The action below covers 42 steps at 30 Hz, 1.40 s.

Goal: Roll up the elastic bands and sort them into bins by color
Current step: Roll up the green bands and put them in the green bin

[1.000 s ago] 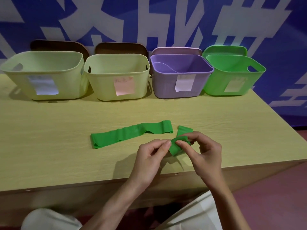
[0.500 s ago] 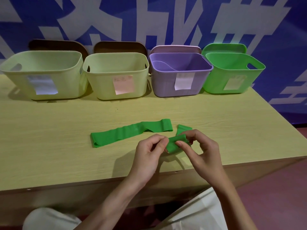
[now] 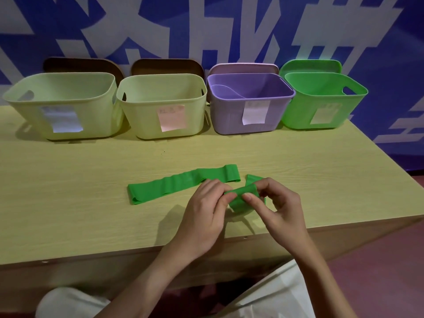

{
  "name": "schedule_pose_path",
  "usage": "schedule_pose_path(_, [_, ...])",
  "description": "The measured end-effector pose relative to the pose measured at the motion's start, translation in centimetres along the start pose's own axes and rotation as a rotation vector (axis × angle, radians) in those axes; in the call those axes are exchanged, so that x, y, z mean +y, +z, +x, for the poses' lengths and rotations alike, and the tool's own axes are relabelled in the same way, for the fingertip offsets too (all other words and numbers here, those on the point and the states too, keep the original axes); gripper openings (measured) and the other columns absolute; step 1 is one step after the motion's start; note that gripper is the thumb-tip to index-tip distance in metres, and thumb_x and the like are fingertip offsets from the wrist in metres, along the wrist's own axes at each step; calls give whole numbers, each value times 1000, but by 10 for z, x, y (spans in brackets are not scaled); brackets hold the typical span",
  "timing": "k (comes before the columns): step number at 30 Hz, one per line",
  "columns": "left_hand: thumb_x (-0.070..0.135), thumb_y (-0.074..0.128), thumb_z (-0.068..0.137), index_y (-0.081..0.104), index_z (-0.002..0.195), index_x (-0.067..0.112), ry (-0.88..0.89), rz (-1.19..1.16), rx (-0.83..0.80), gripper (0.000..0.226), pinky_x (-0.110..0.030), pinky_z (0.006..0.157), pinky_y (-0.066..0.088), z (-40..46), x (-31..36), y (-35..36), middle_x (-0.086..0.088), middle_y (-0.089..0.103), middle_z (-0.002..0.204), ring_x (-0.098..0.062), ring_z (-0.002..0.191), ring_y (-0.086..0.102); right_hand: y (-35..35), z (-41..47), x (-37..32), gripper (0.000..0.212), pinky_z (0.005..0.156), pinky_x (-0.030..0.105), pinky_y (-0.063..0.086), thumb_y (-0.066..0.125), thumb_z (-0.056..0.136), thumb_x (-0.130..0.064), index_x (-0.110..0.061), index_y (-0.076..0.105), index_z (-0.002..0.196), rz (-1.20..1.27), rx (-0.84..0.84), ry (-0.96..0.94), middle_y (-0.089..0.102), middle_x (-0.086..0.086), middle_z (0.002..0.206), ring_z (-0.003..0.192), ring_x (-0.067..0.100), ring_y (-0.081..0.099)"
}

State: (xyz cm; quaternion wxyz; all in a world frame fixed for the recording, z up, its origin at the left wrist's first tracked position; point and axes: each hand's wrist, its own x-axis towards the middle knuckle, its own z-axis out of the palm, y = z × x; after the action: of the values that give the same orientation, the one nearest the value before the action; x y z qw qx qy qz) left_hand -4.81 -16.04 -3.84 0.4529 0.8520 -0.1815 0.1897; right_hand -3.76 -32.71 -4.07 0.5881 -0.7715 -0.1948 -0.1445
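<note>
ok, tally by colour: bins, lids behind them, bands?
Pale yellow-green bins: 2
Purple bin: 1
Green bin: 1
Brown lids: 2
Purple lid: 1
Green lid: 1
Green band: 1, pinched by left hand and right hand
Total: 9

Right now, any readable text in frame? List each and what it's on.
None can be read for certain.
Note on left yellow bin: blurred, unreadable.
Pink note on second yellow bin: faint marks at the top, too blurred to read.
Note on purple bin: faint marks, unreadable.
Note on green bin: faint marks, unreadable.
Blue wall banner: large white strokes, cropped, not legible.
</note>
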Motion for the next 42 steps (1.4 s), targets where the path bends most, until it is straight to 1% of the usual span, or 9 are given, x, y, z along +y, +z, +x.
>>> schedule_pose_path(5, [33,37,97,50,74,17,-154,-254,6,30,-18,59,33,-2,6,2,10,45,66,-6,62,43,0,0,-3,13,69,32,49,71,80,-25,-22,66,92,131,-6,29,64,-2,79,73,21,57])
schedule_pose_path(12, [17,40,97,56,74,13,-319,-519,14,29,-9,57,37,2,20,-2,15,54,57,5,56,48,3,1,-9,24,70,36,48,65,88,-17,-19,71,111,70,-9,-26,62,-9,80,76,17,56])
schedule_pose_path(17, [37,48,97,58,70,7,-236,-313,23,42,-20,60,37,-1,1,2,5,50,60,-6,60,48,3,1,-4,17,66,30,43,62,89,-13,-12,73,102,15,14,-31,60,4,76,72,20,54])
schedule_pose_path(20, [39,42,96,65,85,13,-134,-195,14,36,-27,67,44,-3,-2,-1,10,58,76,-11,75,56,4,2,-3,18,65,31,44,62,89,-19,-8,74,98,26,22,-22,59,5,74,71,22,54])
schedule_pose_path(22, [38,42,96,65,93,13,-98,-171,3,34,-24,69,44,-4,-3,-3,11,59,82,-9,79,56,4,2,-3,21,64,32,44,62,89,-23,-7,74,95,37,21,-10,59,5,73,70,22,54])
schedule_pose_path(29, [29,34,98,46,80,22,52,89,-25,23,-17,66,31,0,-5,-8,16,38,72,-3,70,38,5,3,-5,21,67,29,47,59,90,-28,-9,68,94,32,-86,31,63,-1,79,73,20,56])
schedule_pose_path(36, [33,40,96,56,80,8,-250,-506,-113,33,-23,55,41,-3,8,-5,5,49,63,-10,59,48,4,5,-7,19,70,22,45,67,87,-20,-13,70,104,96,-55,4,62,-2,79,73,14,55])
schedule_pose_path(38, [32,39,95,53,75,7,-277,-520,-124,35,-17,53,34,-1,6,-6,9,43,57,-5,53,40,3,5,-7,18,69,25,44,63,88,-23,-9,70,97,73,-57,-21,62,2,80,73,19,55])
schedule_pose_path(42, [42,39,96,58,78,7,-187,-319,-111,44,-30,57,39,-2,-2,-8,1,52,63,-14,60,49,3,6,-3,22,65,32,44,61,89,-28,-7,68,89,25,-52,-6,60,4,76,71,23,54])
